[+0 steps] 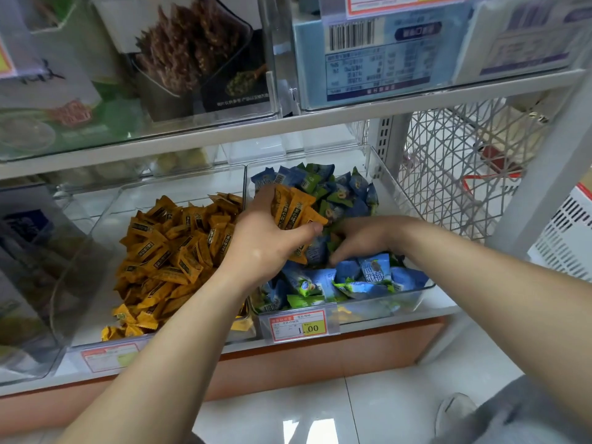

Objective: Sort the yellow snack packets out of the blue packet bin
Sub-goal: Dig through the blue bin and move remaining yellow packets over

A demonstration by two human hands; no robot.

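Observation:
A clear bin [413,294] on the lower shelf holds several blue and green snack packets [374,270]. My left hand [266,238] is over this bin and grips a bunch of yellow packets [293,208] between fingers and thumb. My right hand [358,238] reaches down among the blue packets in the middle of the bin; its fingertips are buried, so what they hold is hidden. The clear bin to the left [105,213] is piled with several yellow packets [169,251].
A price tag reading 1.00 [299,325] hangs on the blue bin's front. The upper shelf [288,123] with clear boxes overhangs the bins. A white wire mesh panel [448,174] stands to the right. A darker clear bin [32,267] sits far left. Tiled floor lies below.

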